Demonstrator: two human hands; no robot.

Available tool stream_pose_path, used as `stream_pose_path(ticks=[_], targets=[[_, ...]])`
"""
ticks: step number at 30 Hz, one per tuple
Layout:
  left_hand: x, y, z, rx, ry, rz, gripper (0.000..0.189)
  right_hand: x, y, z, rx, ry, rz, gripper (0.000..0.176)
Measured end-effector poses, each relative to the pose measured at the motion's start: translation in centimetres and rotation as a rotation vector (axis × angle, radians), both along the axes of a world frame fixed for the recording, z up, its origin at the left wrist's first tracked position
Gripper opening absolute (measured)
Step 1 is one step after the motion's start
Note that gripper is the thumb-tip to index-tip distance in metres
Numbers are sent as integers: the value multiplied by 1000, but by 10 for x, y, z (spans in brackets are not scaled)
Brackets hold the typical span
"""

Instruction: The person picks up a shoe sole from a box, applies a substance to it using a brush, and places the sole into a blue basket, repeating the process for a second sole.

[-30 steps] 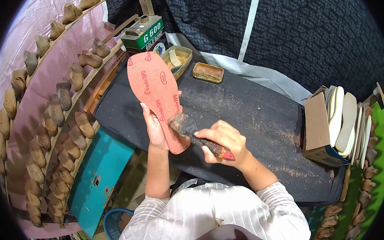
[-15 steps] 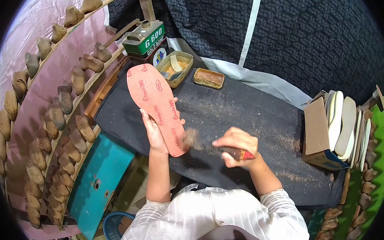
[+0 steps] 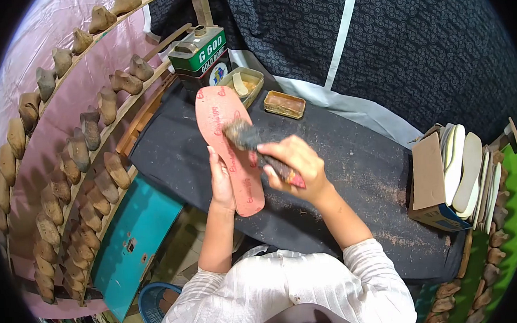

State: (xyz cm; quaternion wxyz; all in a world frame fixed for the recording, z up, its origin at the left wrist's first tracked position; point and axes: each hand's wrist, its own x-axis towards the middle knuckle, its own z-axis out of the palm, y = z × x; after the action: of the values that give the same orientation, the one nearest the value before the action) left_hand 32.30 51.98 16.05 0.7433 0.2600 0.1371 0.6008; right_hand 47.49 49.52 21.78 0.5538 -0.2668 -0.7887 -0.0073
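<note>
The left hand (image 3: pixel 222 181) has its grip closed on the edge of the pink insole (image 3: pixel 229 145), which it holds up over the dark-covered surface (image 3: pixel 352 156), while the right hand (image 3: pixel 297 166) pinches the handle of a brush (image 3: pixel 245 134) whose bristles lie against the insole's printed face. Beyond them stand the green G 600 can (image 3: pixel 199 54), a tray (image 3: pixel 248 83) with a pale piece in it, and a small rectangular tin (image 3: pixel 285 104); a cardboard box (image 3: pixel 430 173) of pale soles (image 3: pixel 463 168) sits at the surface's right end.

Table (image 3: pixel 353 174) showing matt dark cloth, gritty with pale dust; G 600 can (image 3: pixel 199 50) gleaming like painted metal; carton (image 3: pixel 427 173) looking like matt cardboard.
</note>
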Motion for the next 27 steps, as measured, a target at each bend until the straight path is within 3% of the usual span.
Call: stream_pose_path(ticks=[4,6,13,17,18,22,26,27], targets=[[-19,13,-11,98,164,85,65,1,-27,-23,-62,-48,106,38],[-20,13,-6,71,32,24,66,4,-38,-31,-93,-47,155,38],[-19,10,-4,63,-8,0,71,29,-55,-29,-319,56,296,25],[-12,-2,-6,88,45,-93,71,37,-43,6,-143,274,16,28],[-8,-7,-7,95,60,-120,72,37,-35,12,-58,228,-58,29],[-1,-18,-4,108,109,-166,71,23,-9,31,143,131,-100,34],[-6,-17,-6,63,94,-130,69,14,-7,24,64,44,-127,26],[-9,-13,-9,64,94,-126,69,11,-10,21,56,79,-104,30]])
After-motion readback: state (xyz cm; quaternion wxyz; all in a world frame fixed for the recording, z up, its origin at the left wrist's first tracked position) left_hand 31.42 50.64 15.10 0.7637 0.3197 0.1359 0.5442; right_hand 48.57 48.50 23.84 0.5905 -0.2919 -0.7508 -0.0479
